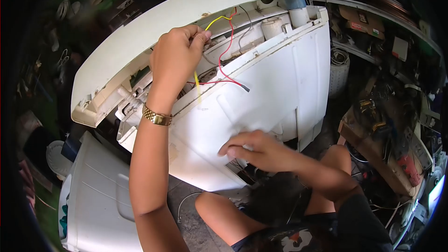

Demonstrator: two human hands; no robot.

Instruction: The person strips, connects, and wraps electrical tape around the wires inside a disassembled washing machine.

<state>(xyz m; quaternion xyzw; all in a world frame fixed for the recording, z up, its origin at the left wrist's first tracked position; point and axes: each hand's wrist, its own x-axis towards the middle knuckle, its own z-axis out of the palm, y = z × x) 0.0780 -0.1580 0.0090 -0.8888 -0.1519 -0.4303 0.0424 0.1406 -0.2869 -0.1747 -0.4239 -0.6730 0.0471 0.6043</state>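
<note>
My left hand (179, 51), with a gold watch band on the wrist, is pinched on a yellow wire (217, 18) above the open top of a white appliance body (280, 79). The wire's lower end hangs below the hand, in front of the white panel. Beside it a red wire (231, 42) loops down to a dark-tipped end (246, 88) over the panel. My right hand (256, 149) is in front of the lower panel, slightly blurred, its fingers curled and thumb against them. Whatever they may hold is hidden. A raised white cover (186, 9) stands behind the wires.
At the lower left stands another white appliance casing (100, 191). On the right are a wooden box (378, 158) with tools, a red tool (409, 170) and loose cables. A shelf with a cardboard box (361, 23) is at the upper right. My knees are close to the panel.
</note>
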